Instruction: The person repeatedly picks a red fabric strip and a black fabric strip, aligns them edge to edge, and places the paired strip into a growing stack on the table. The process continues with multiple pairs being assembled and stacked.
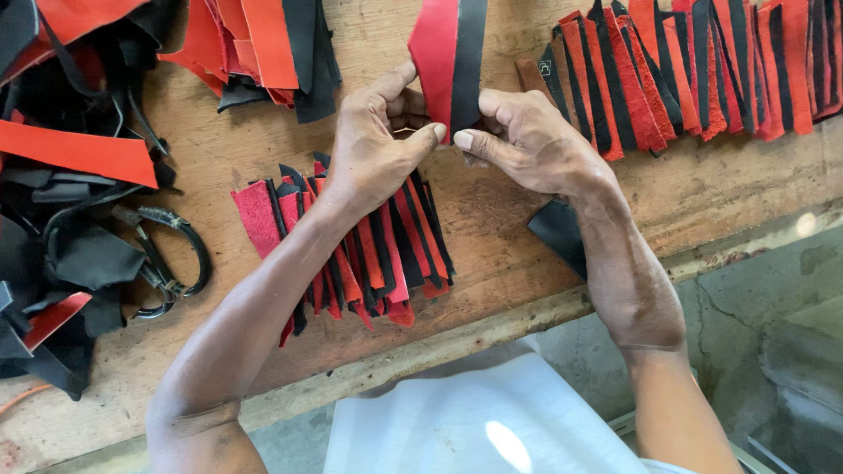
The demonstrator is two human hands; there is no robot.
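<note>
My left hand [378, 145] and my right hand [527, 140] meet over a wooden workbench [492, 228]. Together they pinch the near end of a flat piece made of a red strip [435, 53] and a black strip [470, 53] side by side, which points away from me. Under my left wrist lies a fanned stack of similar red-and-black strips [378, 250]. A single black piece [558, 233] lies under my right forearm.
A long row of overlapping red and black strips [694, 70] lies at the far right. Loose red and black offcuts [70, 149] pile up at the left, with black-handled scissors [171, 263] beside them. More pieces [263, 44] lie at the top. The bench edge [492, 320] runs near me.
</note>
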